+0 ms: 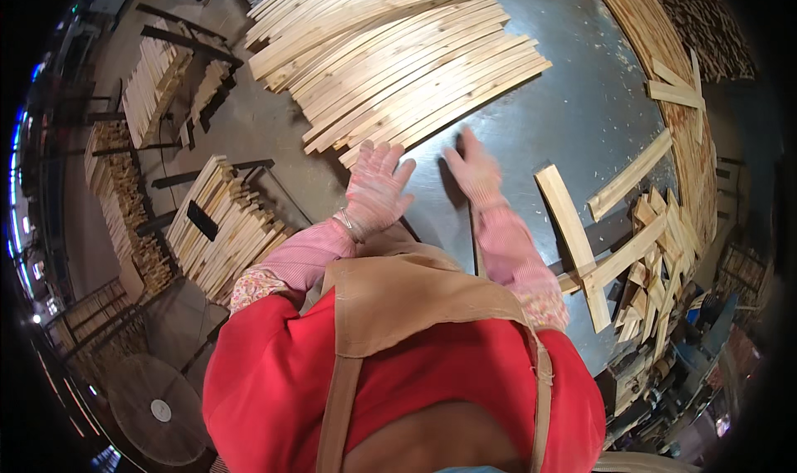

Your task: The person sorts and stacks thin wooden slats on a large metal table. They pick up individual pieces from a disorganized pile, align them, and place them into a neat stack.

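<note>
A wide row of pale wooden slats lies side by side on the metal tabletop, with a few slats lying across the others. My left hand, in a thin whitish glove, has its fingers stretched out at the near left ends of the slats. The fingertips seem to touch the nearest slat; the exact contact is hard to see. My right hand is just over the bare metal on the near side of the row. Its thumb and forefinger are apart with nothing between them, and the fingers are slightly blurred.
Loose slats lie at the right, beside a heap of short offcuts. A wooden board edges the table's far right. Stacked slats with a dark flat object stand left. A round fan is lower left.
</note>
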{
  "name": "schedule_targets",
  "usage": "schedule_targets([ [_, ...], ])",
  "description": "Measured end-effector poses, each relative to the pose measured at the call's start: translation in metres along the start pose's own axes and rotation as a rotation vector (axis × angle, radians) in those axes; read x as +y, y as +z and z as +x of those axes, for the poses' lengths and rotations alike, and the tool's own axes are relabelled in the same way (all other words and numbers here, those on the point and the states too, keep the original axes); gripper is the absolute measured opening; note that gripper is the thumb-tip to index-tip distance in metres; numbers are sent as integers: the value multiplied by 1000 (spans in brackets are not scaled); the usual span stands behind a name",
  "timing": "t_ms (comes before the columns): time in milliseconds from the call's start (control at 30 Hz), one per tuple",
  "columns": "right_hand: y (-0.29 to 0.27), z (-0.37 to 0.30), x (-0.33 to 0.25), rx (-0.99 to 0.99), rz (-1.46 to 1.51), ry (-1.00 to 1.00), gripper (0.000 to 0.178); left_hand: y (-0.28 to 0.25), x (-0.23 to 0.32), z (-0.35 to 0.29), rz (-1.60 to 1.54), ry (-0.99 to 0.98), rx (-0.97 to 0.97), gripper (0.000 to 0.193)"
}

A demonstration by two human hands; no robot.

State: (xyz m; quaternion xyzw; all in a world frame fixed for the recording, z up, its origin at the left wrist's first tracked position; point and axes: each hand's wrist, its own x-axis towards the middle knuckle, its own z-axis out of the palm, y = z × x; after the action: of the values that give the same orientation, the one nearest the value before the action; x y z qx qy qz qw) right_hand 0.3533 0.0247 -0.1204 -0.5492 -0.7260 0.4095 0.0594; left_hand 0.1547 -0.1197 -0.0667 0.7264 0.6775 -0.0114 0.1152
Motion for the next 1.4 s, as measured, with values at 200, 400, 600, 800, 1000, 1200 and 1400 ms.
schedule_targets([
  [200, 8, -213, 104, 52, -510, 51, 101, 42, 1, -36, -192, 67, 101, 57],
  [400, -3, -198, 158, 301, -182, 216, 84, 50, -8, -37, -713, -342, 442, 47],
  [600, -69, -12, 53, 406, 556, 270, 42, 73, -79, -50, -1231, -1040, 407, 60],
  [800, 1, 32, -11, 127, 212, 125, 66, 79, -88, -3, -2062, -1269, 410, 47],
  [1000, -124, -76, 172, 402, -731, 199, 87, 111, -109, -17, -2209, -1144, 390, 68],
  [1200, -168, -103, 218, 234, -498, 475, 86, 80, -121, -32, -2122, -1016, 309, 59],
  [1400, -119, 57, 88, -39, -103, 484, 46, 4, -156, -25, -2052, -747, -29, 77],
])
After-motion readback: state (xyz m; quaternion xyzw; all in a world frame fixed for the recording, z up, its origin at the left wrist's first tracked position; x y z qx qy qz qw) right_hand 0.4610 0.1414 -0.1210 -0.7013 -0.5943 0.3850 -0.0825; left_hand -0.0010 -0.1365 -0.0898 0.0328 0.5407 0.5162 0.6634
